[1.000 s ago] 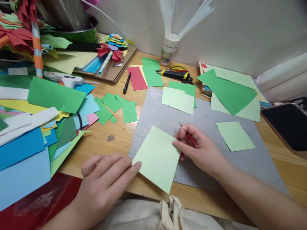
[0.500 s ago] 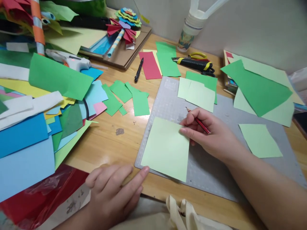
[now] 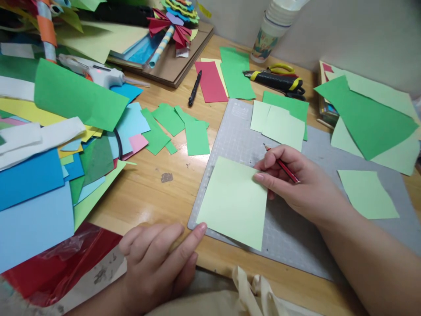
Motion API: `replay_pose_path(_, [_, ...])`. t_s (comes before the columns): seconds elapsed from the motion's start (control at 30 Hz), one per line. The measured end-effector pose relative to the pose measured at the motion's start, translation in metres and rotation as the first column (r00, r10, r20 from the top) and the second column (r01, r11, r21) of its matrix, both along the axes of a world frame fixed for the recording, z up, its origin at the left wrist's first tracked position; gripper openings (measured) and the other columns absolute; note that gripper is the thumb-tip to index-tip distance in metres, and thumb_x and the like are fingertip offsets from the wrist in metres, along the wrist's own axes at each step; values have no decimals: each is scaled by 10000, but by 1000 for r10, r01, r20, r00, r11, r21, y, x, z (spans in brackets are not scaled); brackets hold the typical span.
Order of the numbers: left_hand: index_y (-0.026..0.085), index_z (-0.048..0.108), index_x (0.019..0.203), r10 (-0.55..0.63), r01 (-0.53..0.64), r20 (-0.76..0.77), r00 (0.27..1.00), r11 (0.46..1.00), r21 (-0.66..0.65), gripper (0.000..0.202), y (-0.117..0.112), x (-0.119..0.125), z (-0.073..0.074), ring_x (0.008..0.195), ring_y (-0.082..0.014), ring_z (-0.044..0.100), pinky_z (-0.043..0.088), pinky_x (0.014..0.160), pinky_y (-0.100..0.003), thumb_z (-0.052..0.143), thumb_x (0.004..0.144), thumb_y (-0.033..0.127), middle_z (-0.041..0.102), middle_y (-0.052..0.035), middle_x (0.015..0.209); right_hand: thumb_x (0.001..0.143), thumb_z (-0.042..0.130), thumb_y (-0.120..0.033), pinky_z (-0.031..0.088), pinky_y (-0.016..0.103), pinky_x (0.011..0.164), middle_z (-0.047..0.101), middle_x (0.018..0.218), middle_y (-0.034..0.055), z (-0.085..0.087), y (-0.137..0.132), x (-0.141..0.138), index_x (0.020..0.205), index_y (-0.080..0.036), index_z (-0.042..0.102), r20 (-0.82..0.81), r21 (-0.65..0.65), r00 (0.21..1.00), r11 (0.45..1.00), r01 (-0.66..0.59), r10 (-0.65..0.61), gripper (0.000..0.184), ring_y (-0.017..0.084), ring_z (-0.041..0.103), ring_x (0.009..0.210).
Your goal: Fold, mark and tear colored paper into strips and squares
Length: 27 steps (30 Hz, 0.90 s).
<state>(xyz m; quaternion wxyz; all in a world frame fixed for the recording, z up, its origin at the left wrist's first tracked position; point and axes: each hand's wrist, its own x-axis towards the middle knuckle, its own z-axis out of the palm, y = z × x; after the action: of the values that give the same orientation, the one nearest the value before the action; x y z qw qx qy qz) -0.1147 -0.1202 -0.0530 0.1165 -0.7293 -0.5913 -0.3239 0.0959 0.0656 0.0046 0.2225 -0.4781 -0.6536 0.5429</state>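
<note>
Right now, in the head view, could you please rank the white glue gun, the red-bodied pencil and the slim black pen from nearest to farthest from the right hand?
1. Red pencil, in the right hand.
2. Black pen, farther left, by the red paper.
3. White glue gun, farthest left.

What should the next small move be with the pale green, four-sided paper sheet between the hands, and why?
Probably lift the right hand's thumb off the pale green paper sheet: it lies over the far-right corner while that hand also holds a slim red wooden pencil, and the left hand's index fingertip is at the near-left corner, seemingly able to steady it.
</note>
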Motion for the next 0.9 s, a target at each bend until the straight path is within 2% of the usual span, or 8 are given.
replay_pose_path(0.27, [251,702,1105,13,-13,8,1000,1000,0,280,0,1,-2,764,-170,556,362,708,-365,529,886,262,638,-41,835,746,745,-304,475,278,435,583,813,-4,1,0,0,785,-262,519,0,7,1000,1000,-3,3,233,108,519,525])
replay_pose_path(0.9, [248,710,1076,16,-16,15,1000,1000,6,275,1,1,0,767,-175,553,361,716,-356,530,868,244,630,-43,814,756,740,-320,473,275,433,579,809,-5,0,0,0,791,-265,518,5,2,1000,1000,-6,6,232,102,509,508])
